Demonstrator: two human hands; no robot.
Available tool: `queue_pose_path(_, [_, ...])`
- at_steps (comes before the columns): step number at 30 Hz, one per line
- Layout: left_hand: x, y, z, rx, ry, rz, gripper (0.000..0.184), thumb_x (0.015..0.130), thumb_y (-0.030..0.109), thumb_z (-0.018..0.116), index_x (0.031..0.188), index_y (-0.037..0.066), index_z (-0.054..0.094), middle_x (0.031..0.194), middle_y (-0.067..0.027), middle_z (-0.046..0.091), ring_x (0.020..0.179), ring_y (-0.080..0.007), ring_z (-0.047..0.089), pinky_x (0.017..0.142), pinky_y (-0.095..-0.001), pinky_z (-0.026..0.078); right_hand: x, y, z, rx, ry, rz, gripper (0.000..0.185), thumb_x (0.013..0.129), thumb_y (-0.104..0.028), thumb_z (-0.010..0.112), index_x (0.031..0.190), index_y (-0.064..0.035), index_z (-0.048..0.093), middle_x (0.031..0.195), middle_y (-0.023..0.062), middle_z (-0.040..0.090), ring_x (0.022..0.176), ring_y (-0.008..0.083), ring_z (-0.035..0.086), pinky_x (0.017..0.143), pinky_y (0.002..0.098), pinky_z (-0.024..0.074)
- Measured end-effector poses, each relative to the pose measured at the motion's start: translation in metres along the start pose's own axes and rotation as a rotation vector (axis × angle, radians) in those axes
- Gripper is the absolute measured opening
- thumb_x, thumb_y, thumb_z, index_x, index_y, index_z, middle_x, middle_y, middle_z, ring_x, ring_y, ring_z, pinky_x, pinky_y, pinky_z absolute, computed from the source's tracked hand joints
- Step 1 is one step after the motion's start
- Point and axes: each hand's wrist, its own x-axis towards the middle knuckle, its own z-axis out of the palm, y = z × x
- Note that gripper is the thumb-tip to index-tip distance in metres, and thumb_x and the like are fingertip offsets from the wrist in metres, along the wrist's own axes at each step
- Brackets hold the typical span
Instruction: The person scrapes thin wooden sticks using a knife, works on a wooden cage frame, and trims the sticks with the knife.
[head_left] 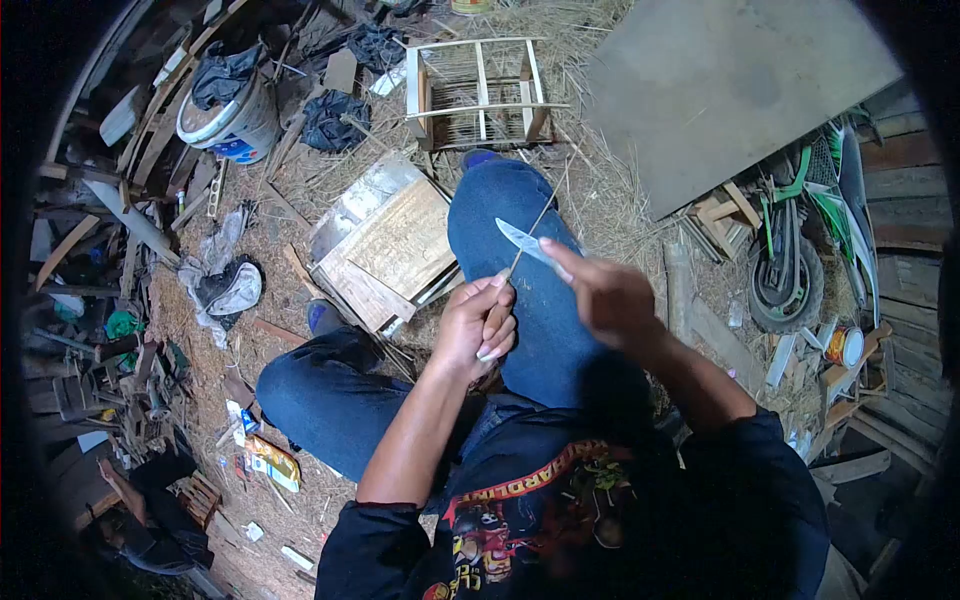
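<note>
My left hand (474,322) is closed around the lower end of a thin wooden stick (546,209), which slants up and away over my jeans-covered knee (500,190). In my right hand (612,300) is a knife (518,237), its pale blade pointing up and left. The blade crosses the stick just beyond my left fingers; whether its edge touches the wood I cannot tell. My right index finger lies stretched along the blade, and the knife's handle is hidden in my grip.
Ahead stands a small wooden frame (483,107) with thin sticks across it. Wooden boards (395,235) lie left of my knee, with a white bucket (232,130) further left. A large flat panel (740,90) and a green bike (800,215) are right. Another person (150,510) sits lower left.
</note>
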Motion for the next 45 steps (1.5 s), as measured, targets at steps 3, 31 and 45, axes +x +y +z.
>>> queue_pose_path(3, [0.000, 0.001, 0.003, 0.083, 0.016, 0.020, 0.035, 0.112, 0.026, 0.048, 0.084, 0.006, 0.053, 0.046, 0.0033, 0.036, 0.030, -0.0084, 0.029, 0.032, -0.0249, 0.026, -0.001, 0.009, 0.002, -0.065, -0.021, -0.008, 0.043, 0.100, -0.014, 0.058, 0.143, -0.0200, 0.064, 0.079, 0.0150, 0.068, 0.069, 0.0319, 0.070, 0.060, 0.0453, 0.0530])
queue_pose_path(31, [0.002, -0.014, -0.004, 1.002, 0.232, 0.371, 0.040, 0.111, 0.031, 0.054, 0.080, 0.006, 0.064, 0.058, 0.0069, 0.046, 0.052, -0.0033, 0.038, 0.049, -0.0257, 0.027, 0.004, 0.011, -0.001, -0.077, -0.038, -0.092, 0.045, 0.098, -0.011, 0.059, 0.141, -0.0216, 0.066, 0.084, 0.0139, 0.072, 0.065, 0.0303, 0.070, 0.059, 0.0441, 0.0547])
queue_pose_path(45, [-0.006, -0.012, 0.014, 1.402, 0.284, 0.658, 0.031, 0.104, 0.015, 0.061, 0.078, -0.001, 0.063, 0.064, -0.0216, 0.060, 0.054, -0.0377, 0.060, 0.055, -0.0444, 0.045, 0.005, 0.009, -0.008, -0.157, 0.000, -0.006, 0.039, 0.102, -0.018, 0.057, 0.138, -0.0274, 0.068, 0.085, 0.0076, 0.073, 0.067, 0.0274, 0.071, 0.056, 0.0419, 0.0537])
